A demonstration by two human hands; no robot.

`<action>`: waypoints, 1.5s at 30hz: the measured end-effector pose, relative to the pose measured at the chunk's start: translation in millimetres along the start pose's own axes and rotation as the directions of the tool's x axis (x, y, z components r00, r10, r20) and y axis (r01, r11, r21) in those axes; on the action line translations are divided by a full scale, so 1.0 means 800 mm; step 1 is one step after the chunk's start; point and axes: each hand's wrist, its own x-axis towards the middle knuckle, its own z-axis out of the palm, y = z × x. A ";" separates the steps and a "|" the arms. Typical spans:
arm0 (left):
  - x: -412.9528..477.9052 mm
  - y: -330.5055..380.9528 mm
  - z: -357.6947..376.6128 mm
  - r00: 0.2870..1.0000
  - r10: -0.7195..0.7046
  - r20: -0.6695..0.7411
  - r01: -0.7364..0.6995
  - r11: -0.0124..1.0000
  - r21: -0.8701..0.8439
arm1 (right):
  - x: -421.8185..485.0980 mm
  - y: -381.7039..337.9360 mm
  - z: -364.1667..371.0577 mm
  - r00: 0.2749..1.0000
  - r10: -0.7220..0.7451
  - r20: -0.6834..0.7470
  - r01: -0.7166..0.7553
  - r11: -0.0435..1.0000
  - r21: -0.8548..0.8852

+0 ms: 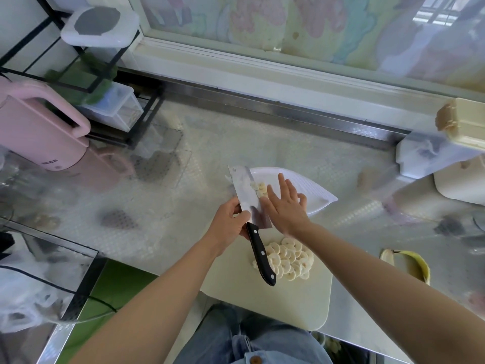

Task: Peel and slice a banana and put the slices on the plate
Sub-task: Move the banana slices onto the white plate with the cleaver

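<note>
A white leaf-shaped plate (309,190) lies on the counter beyond a pale cutting board (275,306). My left hand (231,222) grips a cleaver (246,195) at the base of its blade; the black handle points back toward me and the blade reaches over the plate's left edge. A few banana slices (261,189) lie on the blade by the plate. My right hand (286,203), fingers straight, lies against the blade beside those slices. A pile of several banana slices (288,258) sits on the board.
A banana peel (409,264) lies on the counter to the right. A pink kettle (39,137) and a black wire rack (86,74) with containers stand at the left. White boxes (430,153) sit at the right by the window ledge.
</note>
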 end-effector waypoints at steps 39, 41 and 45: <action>-0.004 0.005 0.011 0.992 0.125 -0.022 -0.118 0.969 0.219 | -0.016 -0.019 -0.040 0.990 0.081 0.119 -0.125 0.890 0.437; -0.003 0.005 0.012 0.991 0.129 -0.035 -0.116 0.962 0.247 | -0.018 -0.017 -0.040 0.993 0.068 0.101 -0.107 0.881 0.460; 0.000 0.003 0.012 0.992 0.111 -0.062 -0.092 0.965 0.247 | -0.022 -0.011 -0.042 1.000 0.005 0.031 -0.019 0.878 0.479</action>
